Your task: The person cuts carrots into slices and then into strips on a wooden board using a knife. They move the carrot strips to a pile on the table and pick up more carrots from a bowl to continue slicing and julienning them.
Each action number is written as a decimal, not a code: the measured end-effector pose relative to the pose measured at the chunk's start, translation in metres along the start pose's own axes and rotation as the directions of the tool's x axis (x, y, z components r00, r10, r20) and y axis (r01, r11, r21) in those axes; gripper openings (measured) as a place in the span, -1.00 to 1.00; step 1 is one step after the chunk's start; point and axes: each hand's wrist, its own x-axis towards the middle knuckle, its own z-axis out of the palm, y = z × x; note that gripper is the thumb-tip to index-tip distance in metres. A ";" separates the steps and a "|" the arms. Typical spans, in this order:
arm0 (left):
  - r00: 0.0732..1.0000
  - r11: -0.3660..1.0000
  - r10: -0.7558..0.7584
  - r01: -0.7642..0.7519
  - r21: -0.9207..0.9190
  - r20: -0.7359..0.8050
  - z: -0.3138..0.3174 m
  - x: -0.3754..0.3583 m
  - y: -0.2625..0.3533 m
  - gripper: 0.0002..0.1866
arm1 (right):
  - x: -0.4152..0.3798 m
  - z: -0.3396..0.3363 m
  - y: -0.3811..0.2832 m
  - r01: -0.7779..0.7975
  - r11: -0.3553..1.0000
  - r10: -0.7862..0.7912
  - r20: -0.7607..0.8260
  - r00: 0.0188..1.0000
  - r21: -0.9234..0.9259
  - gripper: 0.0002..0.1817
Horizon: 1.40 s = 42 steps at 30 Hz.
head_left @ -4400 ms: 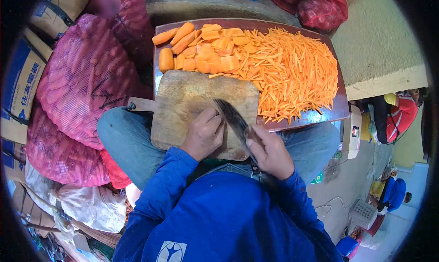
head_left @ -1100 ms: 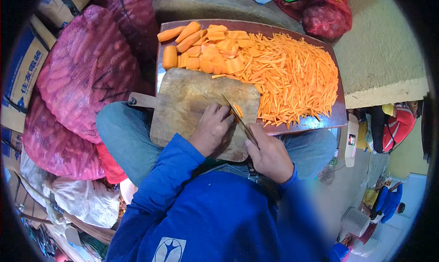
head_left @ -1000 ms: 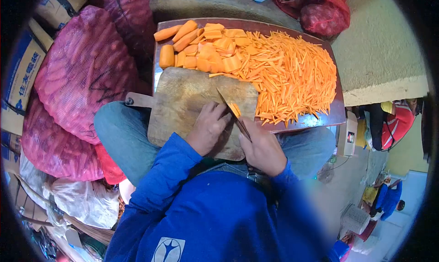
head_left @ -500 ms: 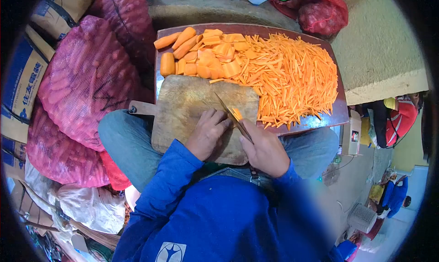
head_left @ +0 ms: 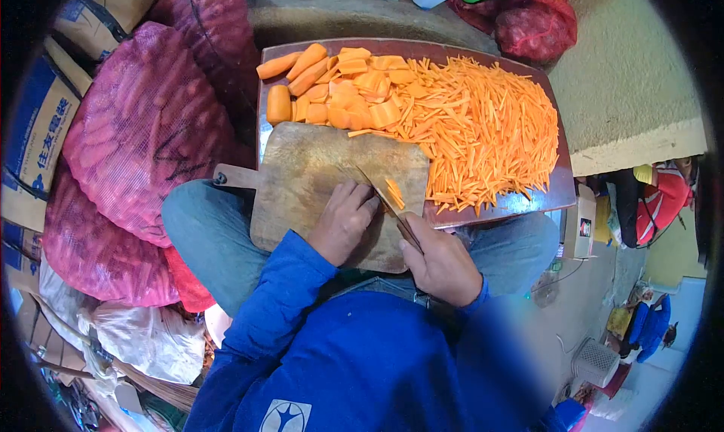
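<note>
My right hand [head_left: 443,260] is wrapped round the handle of a knife [head_left: 388,198], whose blade points up and left over the wooden cutting board [head_left: 302,176]. Beside the blade my left hand [head_left: 345,219] rests on the board, fingers bent and together; anything beneath them is hidden. A few cut carrot sticks [head_left: 395,194] lie right of the blade. Behind the board are carrot slices [head_left: 347,104] and whole peeled carrots [head_left: 308,76]. A large heap of shredded carrot [head_left: 490,130] covers the right part of the low table [head_left: 561,194].
Pink mesh sacks [head_left: 151,138] of carrots stand at the left, near cardboard boxes [head_left: 34,145]. A red net bag [head_left: 535,29] sits at the back beside a concrete ledge [head_left: 633,130]. Another person [head_left: 650,328] and a basket [head_left: 596,362] are at the lower right.
My right hand and the knife have moved slightly down and right, away from the small carrot sticks. These sticks now lie apart from the blade. My left hand has barely moved.
</note>
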 end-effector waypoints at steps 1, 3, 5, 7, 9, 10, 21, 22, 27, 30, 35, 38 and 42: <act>1.000 1.000 0.001 -0.001 -0.004 0.003 -0.001 0.001 0.000 -0.66 | 0.004 0.004 0.004 0.009 1.000 -0.009 -0.006 1.000 -0.011 -0.55; 1.000 1.000 0.003 -0.004 0.005 0.025 -0.003 0.001 0.002 -0.64 | 0.011 0.012 0.007 0.005 1.000 -0.005 -0.019 1.000 -0.012 -0.55; 0.999 1.000 -0.001 0.001 0.004 0.034 -0.004 0.002 0.003 -0.63 | 0.023 0.013 0.009 0.040 0.999 -0.040 -0.028 0.999 -0.010 -0.53; 0.999 1.000 -0.015 0.015 0.004 0.037 -0.001 0.001 0.003 -0.62 | 0.022 0.011 0.011 0.052 0.999 -0.051 -0.036 0.998 0.011 -0.52; 0.999 1.000 -0.023 0.022 -0.018 -0.034 0.007 -0.003 0.000 -0.62 | 0.019 0.007 0.009 0.071 0.997 -0.070 -0.020 0.997 0.030 -0.51; 0.999 0.999 -0.036 0.036 -0.017 -0.036 0.005 -0.003 0.001 -0.62 | 0.011 0.004 0.001 0.037 0.999 -0.037 -0.005 0.999 0.019 -0.52; 0.998 0.998 -0.025 0.027 0.051 -0.054 0.010 -0.004 0.000 -0.71 | 0.017 0.007 0.000 0.042 0.999 -0.042 0.021 0.999 0.018 -0.57; 0.997 0.998 -0.038 0.041 0.053 -0.061 0.010 -0.004 0.000 -0.71 | 0.010 0.006 -0.005 0.019 0.999 -0.018 -0.019 1.000 0.039 -0.59; 0.997 0.999 -0.026 0.029 0.035 -0.071 0.008 -0.003 0.001 -0.75 | 0.019 0.017 0.001 -0.001 1.000 0.001 -0.038 0.999 -0.001 -0.57; 0.997 0.998 -0.033 0.037 0.043 -0.071 0.009 -0.001 0.003 -0.75 | 0.026 0.015 0.001 0.044 0.998 -0.045 -0.036 0.998 -0.045 -0.56; 0.997 0.998 -0.044 0.046 0.040 -0.063 0.005 -0.004 0.002 -0.75 | 0.010 0.015 -0.001 -0.056 0.996 0.058 -0.020 0.998 0.076 -0.62; 0.997 0.999 -0.032 0.034 0.032 -0.073 0.008 -0.004 0.002 -0.75 | 0.023 0.020 0.003 0.050 0.998 -0.051 -0.048 0.998 -0.035 -0.42; 0.995 0.999 -0.041 0.044 0.026 -0.087 0.009 -0.003 0.001 -0.73 | 0.021 0.016 0.004 0.107 0.994 -0.105 -0.094 0.990 0.017 -0.46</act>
